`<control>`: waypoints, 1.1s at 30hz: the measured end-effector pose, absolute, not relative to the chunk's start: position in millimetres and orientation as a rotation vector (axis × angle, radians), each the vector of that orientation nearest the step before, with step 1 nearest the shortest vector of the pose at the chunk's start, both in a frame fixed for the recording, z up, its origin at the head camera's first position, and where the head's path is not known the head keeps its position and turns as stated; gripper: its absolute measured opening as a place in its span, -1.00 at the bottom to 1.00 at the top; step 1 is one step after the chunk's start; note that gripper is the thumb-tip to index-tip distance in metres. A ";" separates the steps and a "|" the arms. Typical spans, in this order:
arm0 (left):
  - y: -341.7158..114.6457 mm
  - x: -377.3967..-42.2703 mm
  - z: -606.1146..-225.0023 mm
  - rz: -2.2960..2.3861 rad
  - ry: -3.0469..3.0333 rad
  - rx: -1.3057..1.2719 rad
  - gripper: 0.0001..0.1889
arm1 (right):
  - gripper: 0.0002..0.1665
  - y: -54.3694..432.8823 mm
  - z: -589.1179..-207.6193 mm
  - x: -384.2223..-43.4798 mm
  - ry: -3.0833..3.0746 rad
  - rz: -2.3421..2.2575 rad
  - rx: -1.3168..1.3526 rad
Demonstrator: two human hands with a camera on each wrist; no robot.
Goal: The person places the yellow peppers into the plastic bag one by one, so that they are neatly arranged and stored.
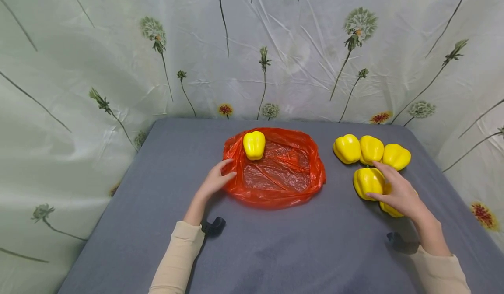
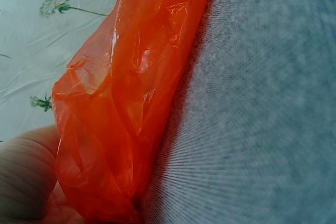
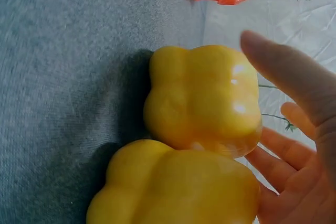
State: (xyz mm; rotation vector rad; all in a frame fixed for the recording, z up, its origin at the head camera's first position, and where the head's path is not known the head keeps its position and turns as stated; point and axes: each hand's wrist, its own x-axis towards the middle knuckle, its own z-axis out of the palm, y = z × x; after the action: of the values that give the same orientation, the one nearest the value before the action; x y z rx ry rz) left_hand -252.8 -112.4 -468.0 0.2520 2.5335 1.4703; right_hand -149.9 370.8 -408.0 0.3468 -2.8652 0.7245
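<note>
A red plastic bag [image 1: 275, 201] lies with its mouth spread wide on the grey cloth. One yellow bell pepper [image 1: 254, 145] sits inside, toward the back left. My left hand [image 1: 215, 178] holds the bag's left rim with curved fingers; the bag's wall [image 2: 142, 87] partly hides them in the left wrist view. At the right, my right hand [image 1: 401, 195] hovers around a yellow bell pepper [image 1: 368, 183], thumb and fingers spread apart. In the right wrist view the thumb stands off this pepper [image 3: 205, 95]. A second pepper [image 1: 391, 210] is partly hidden beneath the hand.
Behind the right hand, three yellow bell peppers [image 1: 371, 149] lie in a row. Grey cloth [image 1: 291, 246] covers the table. A curtain with dandelion prints [image 1: 307, 53] hangs along the back and sides. Dark straps with mounts [image 1: 214, 227] are on both wrists.
</note>
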 end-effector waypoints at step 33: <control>-111.7 -254.0 -470.6 1.439 2.585 0.305 -0.41 | 0.03 365.9 -416.1 -157.3 -2.772 0.454 0.467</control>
State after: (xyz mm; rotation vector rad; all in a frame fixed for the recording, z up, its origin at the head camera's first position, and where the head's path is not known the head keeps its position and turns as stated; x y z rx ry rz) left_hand -254.0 -111.7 -470.6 0.3052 2.5854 1.4395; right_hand -157.3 365.9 -416.1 0.4669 -2.7721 0.4535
